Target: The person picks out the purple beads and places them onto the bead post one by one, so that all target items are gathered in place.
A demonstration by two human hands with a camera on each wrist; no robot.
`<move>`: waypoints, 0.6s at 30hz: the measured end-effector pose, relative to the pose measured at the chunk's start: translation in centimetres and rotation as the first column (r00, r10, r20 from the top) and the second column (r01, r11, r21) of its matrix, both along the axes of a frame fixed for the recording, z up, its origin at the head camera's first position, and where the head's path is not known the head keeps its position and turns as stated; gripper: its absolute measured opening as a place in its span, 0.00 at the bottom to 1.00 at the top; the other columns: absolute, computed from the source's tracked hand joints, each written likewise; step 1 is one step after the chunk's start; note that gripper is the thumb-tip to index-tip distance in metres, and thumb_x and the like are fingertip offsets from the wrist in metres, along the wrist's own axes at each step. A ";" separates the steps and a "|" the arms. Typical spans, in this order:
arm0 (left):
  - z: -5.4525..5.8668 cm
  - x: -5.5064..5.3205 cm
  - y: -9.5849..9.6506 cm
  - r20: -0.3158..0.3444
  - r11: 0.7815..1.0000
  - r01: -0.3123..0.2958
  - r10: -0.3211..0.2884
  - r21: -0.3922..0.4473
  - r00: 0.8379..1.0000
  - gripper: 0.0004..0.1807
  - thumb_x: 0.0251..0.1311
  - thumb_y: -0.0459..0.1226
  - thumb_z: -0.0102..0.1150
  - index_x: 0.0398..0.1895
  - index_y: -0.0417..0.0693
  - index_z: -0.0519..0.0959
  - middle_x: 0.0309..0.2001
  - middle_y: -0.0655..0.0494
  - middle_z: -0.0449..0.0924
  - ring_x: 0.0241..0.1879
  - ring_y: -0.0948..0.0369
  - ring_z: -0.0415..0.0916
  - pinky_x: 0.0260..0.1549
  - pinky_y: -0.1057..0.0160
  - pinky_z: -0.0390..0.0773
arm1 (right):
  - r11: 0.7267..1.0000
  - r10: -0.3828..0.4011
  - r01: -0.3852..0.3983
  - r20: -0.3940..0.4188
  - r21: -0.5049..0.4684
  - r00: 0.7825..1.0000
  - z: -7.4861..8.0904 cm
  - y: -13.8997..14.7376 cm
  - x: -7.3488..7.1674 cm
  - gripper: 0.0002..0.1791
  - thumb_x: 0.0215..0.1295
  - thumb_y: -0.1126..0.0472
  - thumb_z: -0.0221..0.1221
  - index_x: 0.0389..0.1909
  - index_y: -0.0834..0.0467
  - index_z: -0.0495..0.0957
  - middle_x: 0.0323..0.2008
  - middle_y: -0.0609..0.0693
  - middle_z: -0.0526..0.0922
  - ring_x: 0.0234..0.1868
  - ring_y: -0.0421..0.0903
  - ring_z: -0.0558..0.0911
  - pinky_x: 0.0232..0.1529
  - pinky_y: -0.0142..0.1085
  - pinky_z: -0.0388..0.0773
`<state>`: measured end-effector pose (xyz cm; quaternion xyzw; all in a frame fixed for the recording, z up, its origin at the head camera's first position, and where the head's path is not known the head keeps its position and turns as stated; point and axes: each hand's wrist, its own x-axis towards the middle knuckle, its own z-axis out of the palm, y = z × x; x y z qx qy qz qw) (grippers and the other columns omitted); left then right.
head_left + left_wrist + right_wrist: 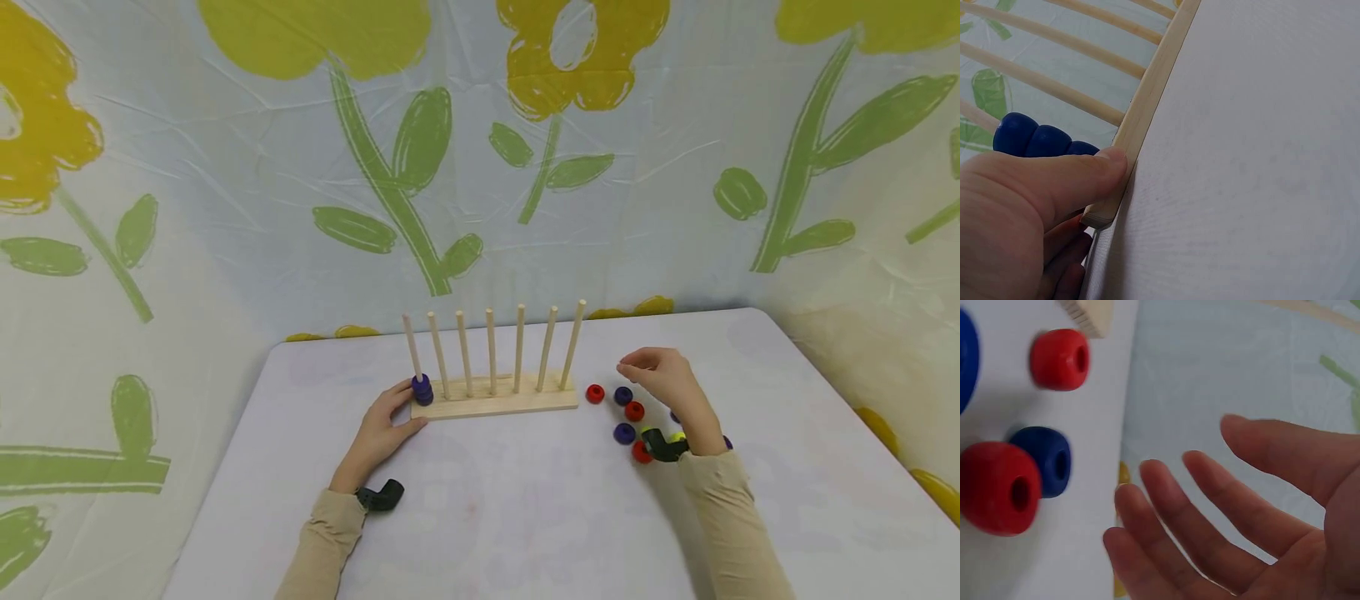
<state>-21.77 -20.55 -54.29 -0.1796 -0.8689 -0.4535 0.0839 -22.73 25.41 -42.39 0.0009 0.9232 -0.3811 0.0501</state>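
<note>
A wooden peg rack with a row of upright pegs stands on the table. Three blue beads are stacked on its leftmost peg. My left hand grips the rack's left end, thumb on the front edge and fingers partly hidden behind the end. To the right, my right hand is raised over loose beads; the right wrist view shows its fingers relaxed, apart from the thumb, with nothing between them. Nearest below are a red bead and a blue bead.
More loose beads lie right of the rack, among them a red bead, a blue bead and a yellow-green bead partly hidden by the right wrist. A flowered cloth hangs behind the white table.
</note>
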 end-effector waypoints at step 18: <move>0.2 0.1 0.1 0.005 1.000 -0.005 0.005 0.002 1.000 0.32 0.55 0.36 0.73 0.64 0.35 0.75 0.68 0.43 0.69 0.68 0.44 0.64 0.67 0.43 0.62 | 0.996 0.064 -0.074 0.162 0.056 0.985 -2.8 0.8 -0.9 0.17 0.61 0.64 0.65 0.48 0.69 0.80 0.45 0.65 0.83 0.45 0.58 0.80 0.52 0.55 0.77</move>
